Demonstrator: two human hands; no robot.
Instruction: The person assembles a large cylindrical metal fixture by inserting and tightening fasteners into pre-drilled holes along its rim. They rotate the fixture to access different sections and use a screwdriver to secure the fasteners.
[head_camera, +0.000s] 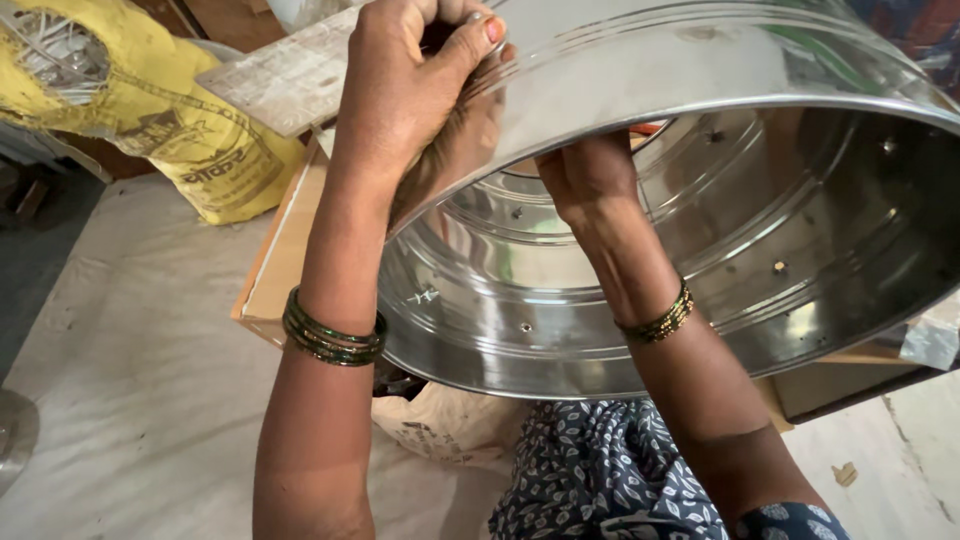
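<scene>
A large shiny steel drum lies on its side with its open mouth facing me. Small holes and a few screws dot its inner wall. My left hand grips the outer left wall near the far end, thumb on the metal. My right hand reaches inside the drum, fingers closed at the back wall near something orange; what it holds is hidden. Green bangles ring my left wrist, gold and green ones my right.
The drum rests over a low wooden board. A yellow printed sack stands at the back left, a flat grey panel beside it. A crumpled sack lies under the drum. Pale cloth covers the floor.
</scene>
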